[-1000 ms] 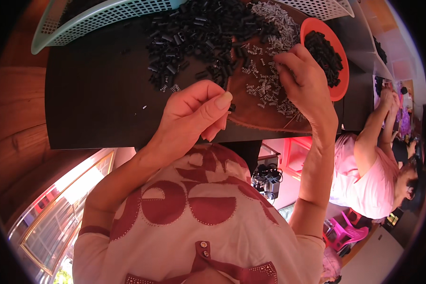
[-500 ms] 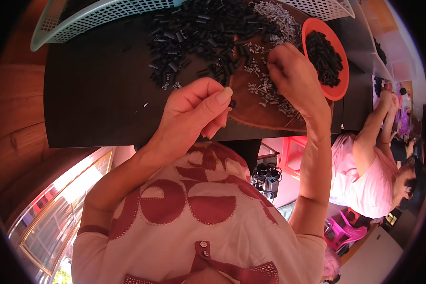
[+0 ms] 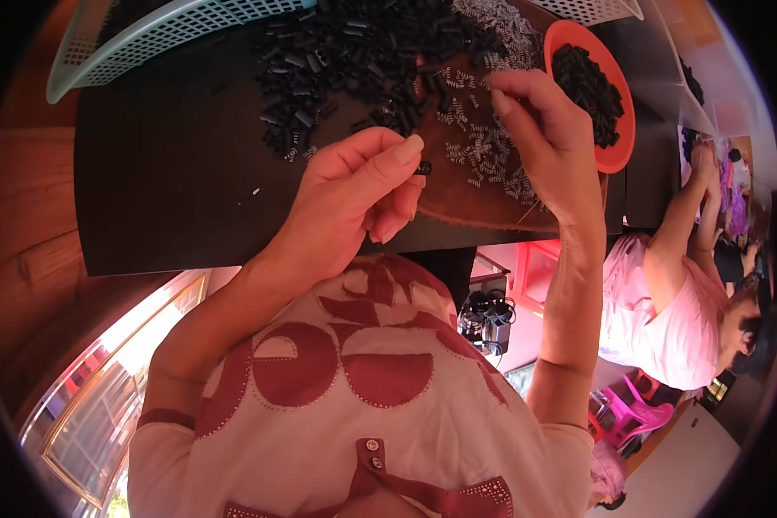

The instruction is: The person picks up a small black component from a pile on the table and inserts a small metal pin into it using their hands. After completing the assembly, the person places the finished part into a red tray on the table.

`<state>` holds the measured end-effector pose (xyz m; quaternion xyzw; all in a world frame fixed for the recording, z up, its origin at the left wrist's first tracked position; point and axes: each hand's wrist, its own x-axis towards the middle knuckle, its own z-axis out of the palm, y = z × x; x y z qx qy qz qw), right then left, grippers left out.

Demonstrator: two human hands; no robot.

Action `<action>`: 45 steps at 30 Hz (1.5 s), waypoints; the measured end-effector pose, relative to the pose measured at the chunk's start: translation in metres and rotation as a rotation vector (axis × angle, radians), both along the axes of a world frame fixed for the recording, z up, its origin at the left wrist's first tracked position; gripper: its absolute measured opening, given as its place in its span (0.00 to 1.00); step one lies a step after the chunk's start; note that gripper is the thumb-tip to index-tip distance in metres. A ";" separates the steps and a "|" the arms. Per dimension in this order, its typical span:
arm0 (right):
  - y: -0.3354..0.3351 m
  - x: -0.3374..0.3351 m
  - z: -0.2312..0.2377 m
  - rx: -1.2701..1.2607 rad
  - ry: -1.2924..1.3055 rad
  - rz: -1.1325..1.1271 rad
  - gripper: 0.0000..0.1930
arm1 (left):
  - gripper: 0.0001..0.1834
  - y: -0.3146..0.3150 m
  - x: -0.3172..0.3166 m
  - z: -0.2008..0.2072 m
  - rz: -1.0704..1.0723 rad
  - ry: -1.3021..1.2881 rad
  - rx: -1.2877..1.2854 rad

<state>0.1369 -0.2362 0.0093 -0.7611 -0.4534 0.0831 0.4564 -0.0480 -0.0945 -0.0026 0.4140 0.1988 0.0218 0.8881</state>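
My left hand (image 3: 354, 194) is closed, thumb over the bent fingers, around a short black tube (image 3: 424, 168) whose end sticks out past the thumb. My right hand (image 3: 551, 138) hovers over small metal springs (image 3: 483, 154) scattered on a brown mat (image 3: 449, 197). Its thumb and forefinger come together in a pinch; whatever lies between them is too small to make out. Beyond my left hand spreads a heap of black tubes (image 3: 345, 65). Close by my right hand stands an orange bowl (image 3: 623, 154) holding more black pieces.
A pale green basket (image 3: 147, 53) stands at the far left of the dark table (image 3: 164, 190), and a white perforated basket (image 3: 591, 15) at the far right. More springs (image 3: 505, 30) are heaped at the back. To the right sits another person (image 3: 665, 311) in pink.
My right hand's curled fingers have stretched into a thumb-and-forefinger pinch above the springs. The left hand has barely moved, and the black tube's end shows more plainly. The view has shifted slightly.
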 end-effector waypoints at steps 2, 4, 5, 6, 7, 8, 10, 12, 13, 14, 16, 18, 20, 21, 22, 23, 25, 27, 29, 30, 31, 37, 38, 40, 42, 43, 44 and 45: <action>-0.003 -0.009 0.004 0.028 0.036 0.045 0.05 | 0.12 0.000 0.000 -0.001 -0.009 0.009 -0.048; -0.003 -0.025 0.013 0.028 0.302 0.053 0.04 | 0.12 0.000 0.002 0.000 -0.003 0.013 -0.074; -0.004 -0.033 0.014 0.030 0.304 0.051 0.04 | 0.12 0.000 0.003 0.001 -0.001 0.016 -0.101; -0.003 -0.040 0.014 0.096 0.416 0.045 0.04 | 0.12 -0.001 0.005 0.000 -0.003 0.017 -0.100; -0.002 -0.046 0.013 0.166 0.529 0.039 0.04 | 0.13 -0.001 0.007 0.000 0.004 0.006 -0.133; 0.000 -0.050 0.011 0.170 0.530 0.039 0.04 | 0.13 -0.002 0.008 -0.001 0.011 -0.006 -0.165; 0.002 -0.057 0.009 0.320 0.611 0.128 0.03 | 0.15 -0.001 0.008 -0.002 0.016 -0.004 -0.223; 0.003 -0.061 0.008 0.328 0.624 0.122 0.02 | 0.17 -0.002 0.010 -0.003 0.024 -0.006 -0.282; 0.004 -0.063 0.008 0.348 0.620 0.111 0.02 | 0.17 -0.003 0.011 -0.003 0.023 -0.012 -0.302; 0.005 -0.065 0.007 0.367 0.616 0.101 0.02 | 0.16 -0.004 0.012 -0.002 0.024 -0.018 -0.322; 0.007 -0.069 0.002 0.390 0.611 0.095 0.02 | 0.14 -0.007 0.013 -0.002 0.012 -0.022 -0.318; 0.009 -0.073 -0.001 0.415 0.604 0.067 0.02 | 0.13 -0.008 0.014 -0.003 0.002 -0.025 -0.315; 0.012 -0.072 -0.009 0.395 0.420 0.068 0.02 | 0.13 -0.009 0.013 -0.005 -0.007 -0.057 -0.318; 0.013 -0.071 -0.013 0.373 0.236 0.068 0.02 | 0.13 -0.009 0.012 -0.006 -0.005 -0.057 -0.318; 0.014 -0.072 -0.015 0.374 0.237 0.072 0.02 | 0.14 -0.008 0.011 -0.007 0.005 -0.059 -0.313; 0.016 -0.074 -0.017 0.393 0.097 0.069 0.03 | 0.14 -0.008 0.010 -0.008 0.016 -0.061 -0.308; 0.018 -0.077 -0.017 0.411 -0.042 0.070 0.05 | 0.14 -0.007 0.009 -0.007 0.018 -0.062 -0.295; 0.017 -0.082 -0.016 0.381 -0.065 0.052 0.07 | 0.14 -0.006 0.006 -0.007 0.021 -0.064 -0.284; 0.017 -0.085 -0.016 0.375 -0.105 0.055 0.08 | 0.14 -0.005 0.004 -0.006 0.060 -0.080 -0.319; 0.017 -0.086 -0.015 0.370 -0.144 0.055 0.08 | 0.14 -0.004 0.004 -0.006 0.061 -0.083 -0.321; 0.017 -0.086 -0.014 0.369 -0.146 0.060 0.08 | 0.14 -0.003 0.002 -0.007 0.053 -0.080 -0.305; 0.010 -0.086 -0.007 0.280 -0.064 0.095 0.10 | 0.15 -0.002 -0.002 -0.011 -0.012 -0.061 -0.249; 0.009 -0.087 -0.008 0.280 -0.073 0.097 0.11 | 0.15 -0.002 -0.003 -0.011 -0.035 -0.047 -0.217; 0.009 -0.087 -0.010 0.279 -0.081 0.101 0.11 | 0.14 -0.005 -0.004 -0.006 -0.005 -0.074 -0.127; 0.011 -0.086 -0.012 0.326 -0.053 0.069 0.09 | 0.14 -0.005 -0.005 -0.006 0.026 -0.098 -0.037; 0.011 -0.086 -0.010 0.325 -0.050 0.071 0.09 | 0.13 -0.004 -0.006 -0.008 0.031 -0.120 0.032; 0.010 -0.085 -0.006 0.287 -0.016 0.108 0.08 | 0.13 -0.003 -0.008 -0.009 0.035 -0.141 0.102; 0.009 -0.083 -0.002 0.249 0.019 0.146 0.07 | 0.13 -0.001 -0.011 -0.010 0.039 -0.138 0.102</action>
